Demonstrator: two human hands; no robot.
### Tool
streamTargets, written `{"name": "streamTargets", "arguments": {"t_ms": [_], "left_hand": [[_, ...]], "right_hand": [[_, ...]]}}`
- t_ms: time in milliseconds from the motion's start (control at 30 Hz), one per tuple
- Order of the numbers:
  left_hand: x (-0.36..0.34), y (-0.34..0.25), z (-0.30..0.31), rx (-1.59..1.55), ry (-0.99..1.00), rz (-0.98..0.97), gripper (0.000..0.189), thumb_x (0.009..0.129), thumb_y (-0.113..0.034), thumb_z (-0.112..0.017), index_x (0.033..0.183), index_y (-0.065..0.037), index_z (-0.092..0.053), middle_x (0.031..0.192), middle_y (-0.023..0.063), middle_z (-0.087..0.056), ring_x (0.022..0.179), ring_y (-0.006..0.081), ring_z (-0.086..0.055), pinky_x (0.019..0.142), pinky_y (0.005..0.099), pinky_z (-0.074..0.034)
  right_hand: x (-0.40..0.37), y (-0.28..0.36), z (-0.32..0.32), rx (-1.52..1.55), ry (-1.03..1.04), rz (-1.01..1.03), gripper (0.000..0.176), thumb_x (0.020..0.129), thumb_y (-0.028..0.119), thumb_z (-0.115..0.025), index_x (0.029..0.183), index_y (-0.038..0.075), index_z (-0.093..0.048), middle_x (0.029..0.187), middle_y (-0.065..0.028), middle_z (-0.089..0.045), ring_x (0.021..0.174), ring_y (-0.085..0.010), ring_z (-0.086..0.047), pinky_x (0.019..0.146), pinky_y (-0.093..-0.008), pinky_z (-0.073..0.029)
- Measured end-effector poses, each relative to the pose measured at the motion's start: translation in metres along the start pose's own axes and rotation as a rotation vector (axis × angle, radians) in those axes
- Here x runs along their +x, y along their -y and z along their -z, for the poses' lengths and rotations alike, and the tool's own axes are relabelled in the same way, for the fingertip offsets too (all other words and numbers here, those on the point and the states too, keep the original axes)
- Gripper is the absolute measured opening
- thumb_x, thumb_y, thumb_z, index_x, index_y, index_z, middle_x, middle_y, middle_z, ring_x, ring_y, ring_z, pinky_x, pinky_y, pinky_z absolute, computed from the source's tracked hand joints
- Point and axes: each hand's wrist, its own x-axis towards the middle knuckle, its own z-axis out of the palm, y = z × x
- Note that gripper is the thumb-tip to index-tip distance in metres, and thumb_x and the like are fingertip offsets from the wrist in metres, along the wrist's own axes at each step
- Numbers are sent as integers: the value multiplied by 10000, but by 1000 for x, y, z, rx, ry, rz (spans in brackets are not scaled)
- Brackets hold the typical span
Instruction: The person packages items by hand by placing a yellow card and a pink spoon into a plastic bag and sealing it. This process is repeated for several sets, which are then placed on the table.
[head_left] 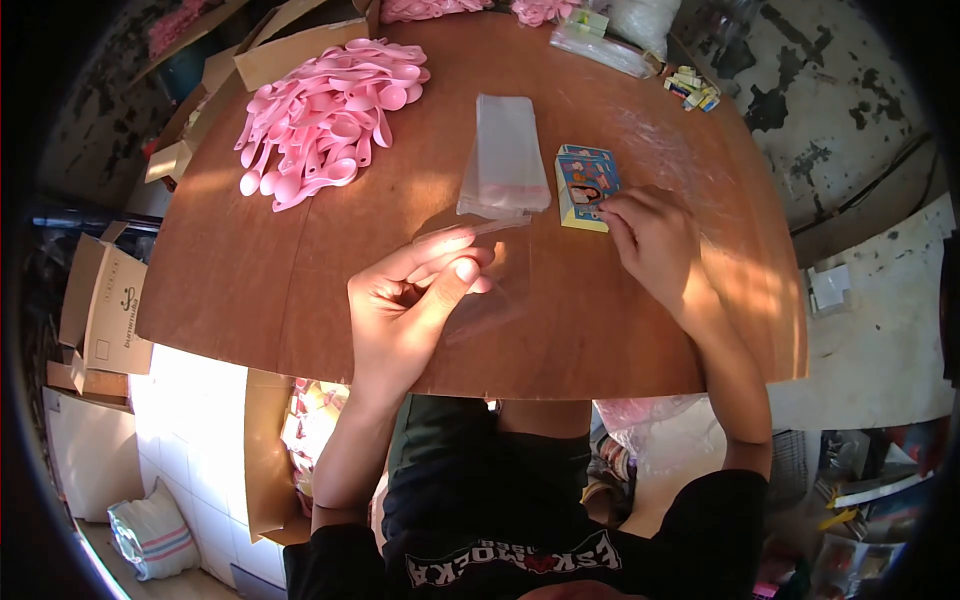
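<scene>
My left hand (410, 305) pinches a clear plastic bag (490, 275) that holds a pink spoon, thumb pressed over the fingers, above the near part of the round brown table (250, 280). My right hand (655, 245) rests fingertips on a small stack of colourful picture cards (583, 180) to the right of centre. A stack of empty clear bags (505, 155) lies just left of the cards. A heap of pink plastic spoons (330, 115) sits at the far left of the table.
More bagged items (605, 45) and small yellow-green packets (692, 88) lie at the table's far edge. Cardboard boxes (105, 310) stand on the floor at left, with a striped sack (155, 535) below. Clutter fills the floor at lower right.
</scene>
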Motion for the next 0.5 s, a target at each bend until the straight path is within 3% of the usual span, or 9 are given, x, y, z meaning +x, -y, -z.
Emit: {"name": "streamTargets", "arguments": {"t_ms": [167,233,267,333,433,500], "left_hand": [[0,11,5,-94,24,-28,266,893,-1,-663,1148,66,-628,968,158,-715,852,146,-676,755,275,-556],[0,10,5,6,21,63,267,889,21,-656,1153,56,-631,961,143,-719,861,116,-665,766,260,-544],[0,9,5,6,13,61,267,889,21,-656,1153,56,-631,961,143,-719,861,116,-665,766,260,-544],[0,8,2,31,32,168,256,892,41,-631,1148,57,-633,971,118,-724,879,88,-656,775,232,-531],[6,-7,-6,157,201,200,267,888,63,-603,1155,71,-623,989,103,-726,917,87,-655,792,228,-532],[3,-6,-10,150,206,162,267,889,65,-594,1154,76,-620,994,95,-727,933,92,-656,805,232,-532]], "right_hand": [[3,-1,11,114,-9,85,123,802,56,-681,922,43,-703,878,-94,-678,760,-271,-625,692,-356,-503],[2,11,26,233,-174,-96,141,858,52,-670,994,23,-696,890,-105,-694,683,-197,-626,614,-297,-491],[1,21,34,236,-171,-88,141,858,52,-670,994,23,-696,890,-105,-694,683,-197,-626,614,-297,-491],[-2,41,49,698,-375,-260,137,904,47,-648,1018,-21,-683,905,-106,-697,674,-116,-601,578,-248,-467],[3,52,59,777,-284,-182,140,914,44,-645,1012,-52,-669,896,-86,-684,758,-87,-593,647,-222,-470],[5,58,58,857,-192,-177,150,910,37,-648,1021,-63,-663,899,-88,-679,811,-87,-602,722,-215,-476]]}}
